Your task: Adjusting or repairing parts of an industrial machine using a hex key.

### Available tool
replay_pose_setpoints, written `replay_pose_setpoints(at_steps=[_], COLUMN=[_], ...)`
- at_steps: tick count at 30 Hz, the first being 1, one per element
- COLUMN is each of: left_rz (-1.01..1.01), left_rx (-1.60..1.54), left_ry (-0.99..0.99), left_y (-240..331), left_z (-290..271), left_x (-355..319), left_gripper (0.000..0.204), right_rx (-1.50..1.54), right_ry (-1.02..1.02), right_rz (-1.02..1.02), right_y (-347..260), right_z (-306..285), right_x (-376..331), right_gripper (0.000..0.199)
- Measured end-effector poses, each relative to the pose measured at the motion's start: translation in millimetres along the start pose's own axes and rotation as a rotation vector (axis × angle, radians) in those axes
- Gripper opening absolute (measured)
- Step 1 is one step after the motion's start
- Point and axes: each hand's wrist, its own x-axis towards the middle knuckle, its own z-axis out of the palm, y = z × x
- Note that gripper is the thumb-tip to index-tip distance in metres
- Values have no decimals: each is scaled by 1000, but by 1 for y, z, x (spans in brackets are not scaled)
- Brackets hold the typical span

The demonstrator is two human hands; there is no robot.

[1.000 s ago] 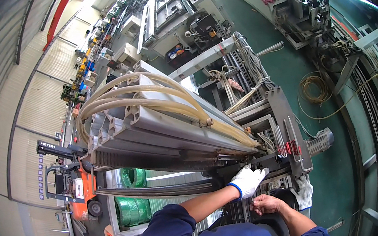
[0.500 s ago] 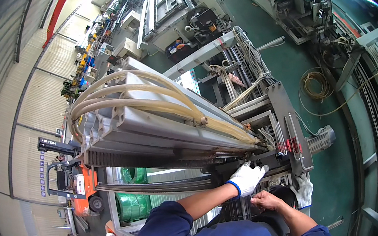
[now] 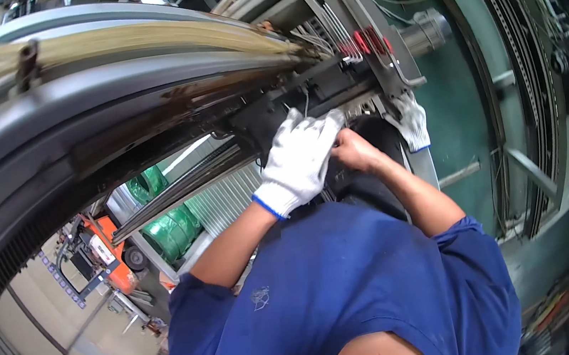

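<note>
My left hand (image 3: 299,154) wears a white work glove with a blue cuff. It lies flat against the dark underside of a long grey machine beam (image 3: 143,88), fingers stretched up onto a black bar. My right hand (image 3: 355,151) is bare and curled just right of the glove, touching its fingertips. What the right fingers grip is hidden. A second white glove (image 3: 412,121) hangs loose on the machine's frame to the right. Blue sleeves and a blue shirt fill the lower middle.
Yellowish hoses (image 3: 137,37) run along the top of the beam. Red clips (image 3: 364,45) and a grey motor cylinder (image 3: 427,29) sit at its right end. Below left are an orange forklift (image 3: 97,254) and green coils (image 3: 170,228). Metal rails (image 3: 515,75) run at right.
The view has dropped much closer to the machine, so beam and hands look far larger. Both hands stay at the same spot under the beam's right end.
</note>
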Motion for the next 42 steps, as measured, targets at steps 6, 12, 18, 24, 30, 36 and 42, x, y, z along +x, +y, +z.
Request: replay_pose_setpoints(at_steps=[6,12,18,24,30,36,42], left_rz=[-92,-135,-263,-458,-572,-675,-716], left_rx=[-88,-108,-44,-161,-287,-483,-485], left_ry=[120,252,365,540,660,731,860], left_y=[20,27,17,16,15,12,10], left_z=[18,24,42,54,69,82,100], left_x=[-60,-75,-102,-127,-147,-163,-175], left_gripper=[54,54,53,56,57,46,44], right_rx=[472,353,-453,-299,-423,-459,-430], right_ry=[-395,-225,147,-166,-245,-63,-51], right_rz=[378,286,-458,-284,-113,4,-31], right_y=[-11,-2,12,-25,-34,-22,-7], right_z=[-20,-6,9,-10,-7,10,10], right_x=[-22,-26,-24,-27,-13,-1,1], right_gripper=[20,19,27,27,18,19,26])
